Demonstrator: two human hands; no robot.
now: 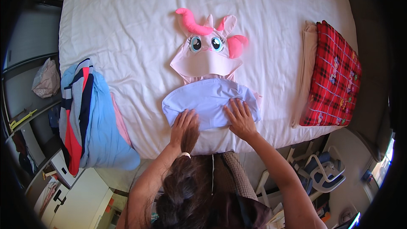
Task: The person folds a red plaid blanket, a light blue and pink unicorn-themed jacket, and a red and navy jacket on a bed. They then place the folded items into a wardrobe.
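Note:
A folded pale lavender-blue cloth (203, 97) lies on the bed in front of me, its far edge rounded. My left hand (186, 122) rests palm down on its near left part, fingers pointing away from me. On its right part, my right hand (241, 117) presses flat with the fingers spread, among creases. Just beyond the cloth lies a pale pink pony-face hood (206, 62) with big blue eyes, ears, a small horn and a bright pink stuffed mane. Pink fabric shows between hood and cloth; how they join is hidden.
White sheeting (143, 31) covers the bed. A light blue garment (103, 121) and a striped one (78, 108) hang over its left edge. Folded red plaid fabric (334, 79) lies at the right edge beside beige cloth (307, 70). A child's seat (326, 171) stands lower right.

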